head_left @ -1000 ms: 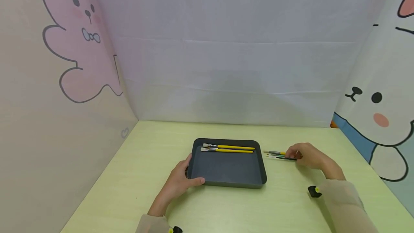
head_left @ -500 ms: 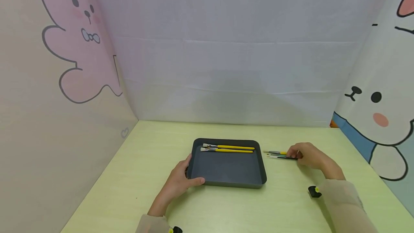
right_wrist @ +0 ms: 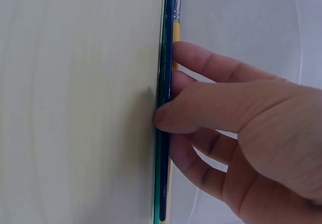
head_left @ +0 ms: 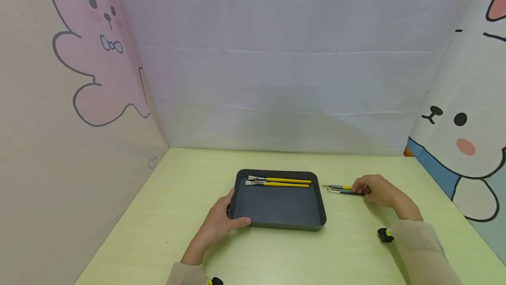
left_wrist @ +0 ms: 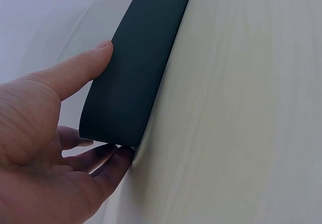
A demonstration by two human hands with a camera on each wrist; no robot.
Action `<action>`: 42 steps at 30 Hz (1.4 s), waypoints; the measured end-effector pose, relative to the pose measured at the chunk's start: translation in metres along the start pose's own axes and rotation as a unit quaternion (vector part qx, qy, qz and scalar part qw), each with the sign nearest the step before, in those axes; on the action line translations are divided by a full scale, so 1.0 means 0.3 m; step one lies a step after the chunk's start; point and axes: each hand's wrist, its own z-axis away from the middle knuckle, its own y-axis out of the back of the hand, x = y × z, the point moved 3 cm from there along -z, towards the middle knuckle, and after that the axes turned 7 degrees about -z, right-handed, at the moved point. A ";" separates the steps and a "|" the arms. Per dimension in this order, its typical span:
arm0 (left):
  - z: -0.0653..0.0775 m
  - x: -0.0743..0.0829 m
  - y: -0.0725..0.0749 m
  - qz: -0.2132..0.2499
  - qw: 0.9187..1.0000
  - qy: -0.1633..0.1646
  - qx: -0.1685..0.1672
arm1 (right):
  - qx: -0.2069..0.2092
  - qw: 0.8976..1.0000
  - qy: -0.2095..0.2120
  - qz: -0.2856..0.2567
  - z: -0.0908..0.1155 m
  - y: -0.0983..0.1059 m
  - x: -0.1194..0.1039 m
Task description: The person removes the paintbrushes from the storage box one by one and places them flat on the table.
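In the head view, a dark grey rectangular tray (head_left: 280, 208) lies on the table with yellow-handled paintbrushes (head_left: 286, 185) along its far side, bristles to the left. My left hand (head_left: 217, 219) grips the tray's near-left corner, its thumb on the near wall and fingers around the left side. To the right of the tray, my right hand (head_left: 379, 190) pinches a small bunch of paintbrushes (head_left: 344, 190) low over the table. The right wrist view shows a dark blue brush (right_wrist: 167, 48), a green brush (right_wrist: 158, 183) and a yellow-handled brush (right_wrist: 176, 30) between thumb and fingers.
The pale yellow-green table (head_left: 272, 258) is walled by a whitish back sheet (head_left: 276, 78). A pink cartoon animal decorates the left wall (head_left: 130, 179), and a white one the right wall (head_left: 450, 144). Black wrist devices (head_left: 384, 235) sit at the sleeves.
The right hand's fingertips and the bunch of paintbrushes have shifted very slightly to the right. The left hand, the tray and the paintbrushes in it look the same.
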 end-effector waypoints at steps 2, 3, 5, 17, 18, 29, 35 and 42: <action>-0.001 0.000 0.000 -0.001 1.000 -0.001 0.000 | 0.000 1.000 -0.001 -0.001 -0.001 -0.002 0.001; -0.002 -0.001 -0.001 -0.001 1.000 0.000 0.000 | 0.000 1.000 -0.001 -0.002 -0.001 -0.003 0.002; -0.003 -0.001 -0.002 0.000 1.000 0.000 -0.001 | 0.000 1.000 -0.001 -0.002 -0.003 -0.003 0.003; 0.000 0.005 0.001 0.005 1.000 -0.004 0.000 | 0.003 1.000 -0.015 0.006 0.000 -0.001 0.006; 0.000 0.005 0.000 0.007 1.000 -0.004 0.000 | 0.004 1.000 -0.014 0.006 0.001 -0.001 0.006; 0.001 0.001 -0.002 0.015 1.000 -0.004 -0.001 | 0.015 1.000 -0.010 0.008 -0.003 0.002 0.011; 0.000 -0.001 -0.003 0.014 1.000 -0.003 -0.002 | 0.020 1.000 0.001 0.014 -0.014 0.008 -0.022; 0.002 0.005 0.002 0.011 1.000 -0.004 -0.001 | 0.042 0.999 0.016 0.007 -0.028 0.021 -0.107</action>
